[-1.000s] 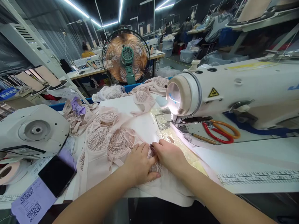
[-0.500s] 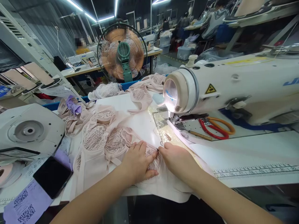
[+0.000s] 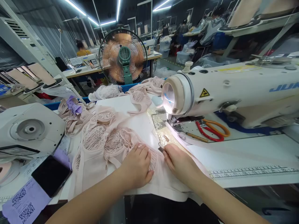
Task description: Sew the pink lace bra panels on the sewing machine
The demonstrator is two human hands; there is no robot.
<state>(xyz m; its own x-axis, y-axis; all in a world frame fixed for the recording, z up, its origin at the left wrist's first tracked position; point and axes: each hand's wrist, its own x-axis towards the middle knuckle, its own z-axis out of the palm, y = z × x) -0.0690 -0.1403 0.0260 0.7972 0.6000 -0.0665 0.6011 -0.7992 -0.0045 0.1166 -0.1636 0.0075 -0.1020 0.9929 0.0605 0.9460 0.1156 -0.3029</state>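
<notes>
Since the earlier frame, the right hand (image 3: 181, 158) has moved slightly away from the left hand (image 3: 137, 165). It pinches a small dark tool (image 3: 161, 149). The left hand lies, thumb spread, on the lace bra (image 3: 153, 160) upon the table (image 3: 235, 155).

The left hand (image 3: 138, 166) presses on a pale pink lace garment (image 3: 160, 177); the right hand (image 3: 179, 160), beside it, grips a small dark metal tool (image 3: 161, 149) near the white, round-ended sewing machine (image 3: 215, 90). A round, green-hubbed fan (image 3: 124, 53) stands beyond.
</notes>
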